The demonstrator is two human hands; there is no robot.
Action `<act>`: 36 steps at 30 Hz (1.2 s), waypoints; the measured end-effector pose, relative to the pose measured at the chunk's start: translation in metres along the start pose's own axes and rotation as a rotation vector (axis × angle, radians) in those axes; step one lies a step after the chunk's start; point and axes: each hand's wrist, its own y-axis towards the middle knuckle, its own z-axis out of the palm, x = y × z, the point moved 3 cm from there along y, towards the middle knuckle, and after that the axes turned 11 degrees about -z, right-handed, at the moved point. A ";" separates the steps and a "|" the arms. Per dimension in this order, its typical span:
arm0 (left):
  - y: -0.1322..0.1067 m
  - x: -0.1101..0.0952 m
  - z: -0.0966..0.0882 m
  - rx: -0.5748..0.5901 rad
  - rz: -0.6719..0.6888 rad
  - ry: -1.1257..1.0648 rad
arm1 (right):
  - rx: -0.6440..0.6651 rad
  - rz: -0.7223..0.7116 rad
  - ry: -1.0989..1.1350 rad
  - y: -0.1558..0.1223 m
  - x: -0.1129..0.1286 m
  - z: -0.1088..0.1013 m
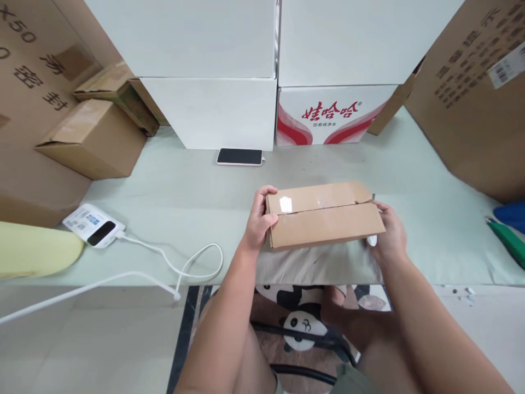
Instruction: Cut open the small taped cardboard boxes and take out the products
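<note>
A flat brown cardboard box (324,216) with closed flaps and a strip of clear tape lies near the table's front edge. My left hand (259,219) grips its left end, thumb on top and fingers curled round the side. My right hand (389,232) holds the right end, fingers wrapped behind the edge, with a small white object (372,240) partly showing under the palm. The box rests on a grey cloth or sheet (320,265) on the pale green table (184,191).
A phone (240,156) lies face up behind the box. A white power bank (94,225) with a looping cable (192,262) sits at the left, beside a yellow pad (33,249). Stacked white boxes (205,71), a red-printed carton (332,115) and brown cartons (92,137) line the back and sides.
</note>
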 end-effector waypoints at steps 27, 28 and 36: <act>0.000 0.001 0.001 -0.043 -0.003 0.018 | 0.104 0.044 0.183 -0.001 0.004 0.009; 0.000 0.001 0.002 -0.041 -0.003 0.020 | 0.104 0.049 0.184 -0.001 0.004 0.009; 0.000 -0.001 0.002 -0.056 -0.011 -0.010 | 0.117 0.064 0.183 -0.002 0.004 0.011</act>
